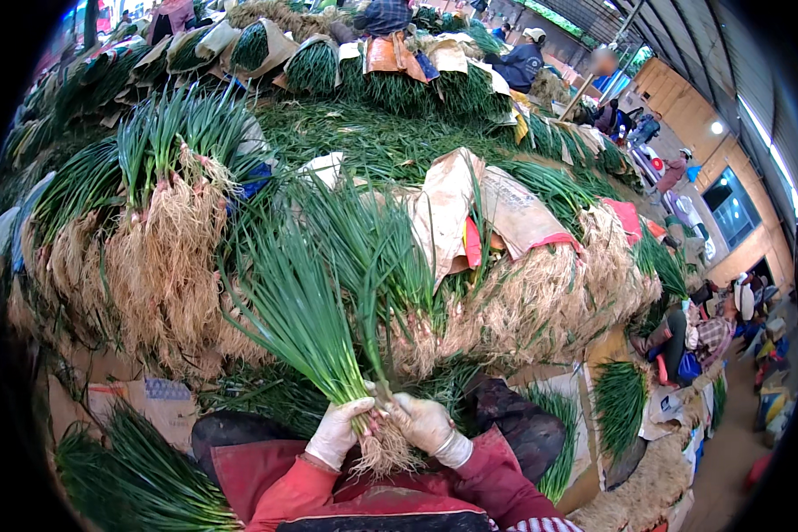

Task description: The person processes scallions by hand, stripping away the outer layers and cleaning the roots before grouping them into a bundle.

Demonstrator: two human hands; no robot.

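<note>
Both my hands wear whitish gloves and meet over my lap, low in the view. My left hand (339, 432) is closed round the base of a bunch of green onions (303, 315), whose long green leaves fan up and away to the left. Pale bulbs and tan roots hang below the fingers. My right hand (424, 423) is closed at the same bunch's right side, where a thinner green stalk rises from the grip. Exactly which stems lie in the right fingers is hidden.
A large root-fringed heap of green onions (164, 235) stands ahead left. Another heap (541, 297), partly under brown paper sacks (452, 199), lies ahead right. Loose green onions (142, 470) lie beside me on the left, with a bundle (619, 403) at right. Other people sit farther off.
</note>
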